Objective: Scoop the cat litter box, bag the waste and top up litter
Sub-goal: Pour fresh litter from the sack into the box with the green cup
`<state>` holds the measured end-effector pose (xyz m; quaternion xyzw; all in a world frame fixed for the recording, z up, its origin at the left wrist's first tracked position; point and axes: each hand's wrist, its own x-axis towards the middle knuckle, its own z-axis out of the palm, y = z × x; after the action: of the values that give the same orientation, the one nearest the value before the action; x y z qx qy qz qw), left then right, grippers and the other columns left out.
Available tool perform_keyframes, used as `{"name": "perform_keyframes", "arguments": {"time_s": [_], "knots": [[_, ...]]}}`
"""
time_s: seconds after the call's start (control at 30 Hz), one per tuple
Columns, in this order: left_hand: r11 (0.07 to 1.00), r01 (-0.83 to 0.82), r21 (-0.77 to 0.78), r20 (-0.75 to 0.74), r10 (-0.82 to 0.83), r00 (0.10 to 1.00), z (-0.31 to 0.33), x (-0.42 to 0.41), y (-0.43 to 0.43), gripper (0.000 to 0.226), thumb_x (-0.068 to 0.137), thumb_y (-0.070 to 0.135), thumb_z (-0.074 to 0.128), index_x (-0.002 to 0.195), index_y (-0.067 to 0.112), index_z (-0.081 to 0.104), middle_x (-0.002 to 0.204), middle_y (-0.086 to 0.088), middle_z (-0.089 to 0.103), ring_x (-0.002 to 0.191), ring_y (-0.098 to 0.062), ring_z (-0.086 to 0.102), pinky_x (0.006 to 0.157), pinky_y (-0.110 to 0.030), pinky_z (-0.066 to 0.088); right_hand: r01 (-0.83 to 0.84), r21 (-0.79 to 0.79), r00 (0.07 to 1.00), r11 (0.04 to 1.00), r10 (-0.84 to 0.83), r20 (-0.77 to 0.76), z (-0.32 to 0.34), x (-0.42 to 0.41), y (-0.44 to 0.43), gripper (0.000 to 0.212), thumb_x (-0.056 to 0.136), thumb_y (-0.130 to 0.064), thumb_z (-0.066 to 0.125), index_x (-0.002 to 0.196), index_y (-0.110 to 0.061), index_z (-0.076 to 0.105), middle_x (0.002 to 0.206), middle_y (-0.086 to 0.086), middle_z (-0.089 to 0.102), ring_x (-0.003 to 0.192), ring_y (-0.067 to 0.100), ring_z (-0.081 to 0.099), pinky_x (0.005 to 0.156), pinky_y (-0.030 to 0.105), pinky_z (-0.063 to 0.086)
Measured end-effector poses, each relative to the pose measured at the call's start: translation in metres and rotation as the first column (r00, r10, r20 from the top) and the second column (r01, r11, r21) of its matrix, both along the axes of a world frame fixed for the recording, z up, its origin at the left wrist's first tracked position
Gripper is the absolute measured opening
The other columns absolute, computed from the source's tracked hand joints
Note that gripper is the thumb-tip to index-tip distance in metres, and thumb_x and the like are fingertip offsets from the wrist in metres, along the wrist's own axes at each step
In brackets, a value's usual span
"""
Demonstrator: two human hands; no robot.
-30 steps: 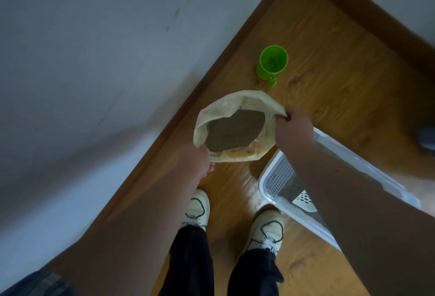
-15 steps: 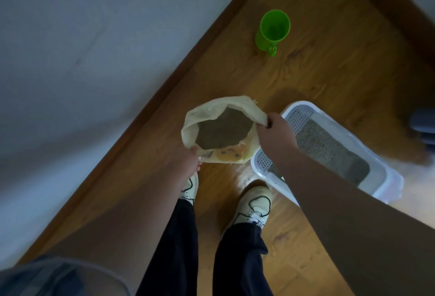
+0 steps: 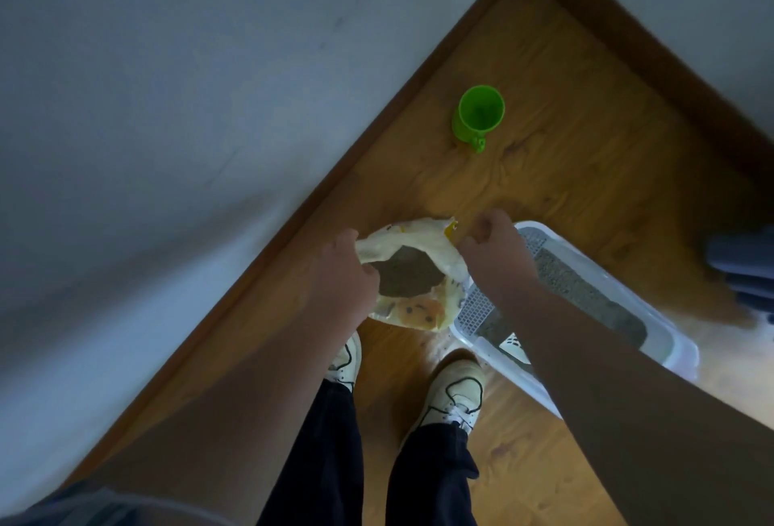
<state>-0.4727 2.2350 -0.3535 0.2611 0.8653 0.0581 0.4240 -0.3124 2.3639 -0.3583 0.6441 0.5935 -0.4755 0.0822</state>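
The left hand (image 3: 341,274) is closed over the left rim of the litter bag (image 3: 423,243), which gapes open with grey litter showing inside. Farther off, a green cup (image 3: 479,115) stands alone on the floor (image 3: 565,190). The right hand (image 3: 494,249) sits at the bag's right edge with its fingers curled, but I cannot tell whether it pinches the rim. Just to the right lies the litter box (image 3: 666,341), with grey litter inside and a white scoop (image 3: 513,343) at its near end.

Topping up looks like the step in hand. It would go best with both hands firmly on the mouth, the bag carried over the middle of the box and tipped slowly from one corner, so the litter falls in a narrow stream and none spills on the floor.
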Motion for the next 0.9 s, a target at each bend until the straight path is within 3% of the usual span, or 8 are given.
{"name": "perform_keyframes", "arguments": {"time_s": [0.07, 0.17, 0.27, 0.43, 0.57, 0.67, 0.73, 0.9], "knots": [[0.996, 0.053, 0.078, 0.018, -0.054, 0.998, 0.004, 0.001, 0.020, 0.057, 0.099, 0.022, 0.051, 0.152, 0.026, 0.031, 0.152, 0.000, 0.041, 0.136, -0.020, 0.044, 0.105, -0.036, 0.043, 0.044, 0.002, 0.999, 0.999, -0.044, -0.020, 0.001, -0.005, 0.009, 0.041, 0.091, -0.018, 0.054, 0.132, -0.022, 0.049, 0.120, 0.001, 0.059, 0.094, 0.020, 0.061, 0.073, 0.034, 0.049], [0.965, 0.169, 0.200, -0.011, -0.171, 0.985, 0.000, 0.000, 0.046, 0.056, 0.100, 0.022, 0.048, 0.154, 0.021, 0.030, 0.154, -0.001, 0.040, 0.140, -0.019, 0.039, 0.110, -0.034, 0.036, 0.093, 0.011, 0.995, 0.996, -0.093, -0.041, -0.007, -0.012, 0.022, 0.046, 0.092, -0.017, 0.054, 0.137, -0.020, 0.048, 0.127, 0.001, 0.057, 0.106, 0.022, 0.059, 0.083, 0.037, 0.048], [0.922, 0.282, 0.266, -0.067, -0.274, 0.959, -0.015, -0.001, 0.074, 0.055, 0.099, 0.022, 0.047, 0.152, 0.016, 0.034, 0.151, -0.005, 0.044, 0.138, -0.020, 0.041, 0.112, -0.035, 0.036, 0.153, 0.028, 0.985, 0.988, -0.150, -0.088, -0.024, -0.016, 0.038, 0.048, 0.092, -0.015, 0.054, 0.139, -0.022, 0.048, 0.127, -0.002, 0.057, 0.099, 0.014, 0.056, 0.076, 0.030, 0.044], [0.833, 0.447, 0.325, -0.180, -0.410, 0.894, -0.055, -0.001, 0.120, 0.055, 0.098, 0.023, 0.048, 0.151, 0.015, 0.036, 0.149, -0.005, 0.044, 0.136, -0.021, 0.042, 0.111, -0.037, 0.037, 0.289, 0.053, 0.950, 0.956, -0.279, -0.141, -0.078, -0.022, 0.068, 0.050, 0.093, -0.018, 0.057, 0.141, -0.028, 0.046, 0.127, -0.007, 0.057, 0.100, 0.010, 0.056, 0.079, 0.029, 0.046], [0.803, 0.488, 0.341, -0.229, -0.433, 0.872, -0.091, -0.005, 0.149, 0.056, 0.097, 0.023, 0.050, 0.150, 0.014, 0.038, 0.150, -0.007, 0.043, 0.137, -0.023, 0.041, 0.112, -0.039, 0.037, 0.376, 0.078, 0.916, 0.923, -0.358, -0.178, -0.129, -0.026, 0.096, 0.052, 0.092, -0.022, 0.064, 0.141, -0.025, 0.047, 0.125, -0.005, 0.055, 0.085, 0.002, 0.055, 0.064, 0.015, 0.041], [0.782, 0.521, 0.343, -0.238, -0.464, 0.853, -0.117, -0.008, 0.165, 0.056, 0.096, 0.024, 0.050, 0.150, 0.014, 0.038, 0.151, -0.006, 0.043, 0.137, -0.022, 0.041, 0.113, -0.038, 0.036, 0.439, 0.081, 0.893, 0.895, -0.423, -0.155, -0.164, -0.031, 0.115, 0.056, 0.089, -0.029, 0.069, 0.141, -0.022, 0.048, 0.127, -0.001, 0.057, 0.106, 0.016, 0.059, 0.088, 0.033, 0.051], [0.770, 0.540, 0.341, -0.238, -0.485, 0.842, -0.134, -0.012, 0.171, 0.054, 0.097, 0.024, 0.049, 0.150, 0.015, 0.038, 0.150, -0.004, 0.043, 0.137, -0.021, 0.040, 0.113, -0.038, 0.036, 0.450, 0.085, 0.891, 0.889, -0.441, -0.109, -0.185, -0.032, 0.125, 0.060, 0.087, -0.034, 0.071, 0.141, -0.020, 0.048, 0.130, 0.003, 0.058, 0.119, 0.024, 0.058, 0.100, 0.044, 0.049], [0.773, 0.565, 0.290, -0.227, -0.518, 0.825, -0.166, -0.021, 0.171, 0.053, 0.099, 0.027, 0.048, 0.149, 0.017, 0.038, 0.151, -0.003, 0.042, 0.136, -0.021, 0.040, 0.110, -0.035, 0.035, 0.313, 0.118, 0.950, 0.942, -0.308, -0.057, -0.220, -0.036, 0.132, 0.048, 0.092, -0.040, 0.064, 0.133, -0.015, 0.057, 0.127, 0.012, 0.063, 0.120, 0.033, 0.057, 0.100, 0.043, 0.047]]}}
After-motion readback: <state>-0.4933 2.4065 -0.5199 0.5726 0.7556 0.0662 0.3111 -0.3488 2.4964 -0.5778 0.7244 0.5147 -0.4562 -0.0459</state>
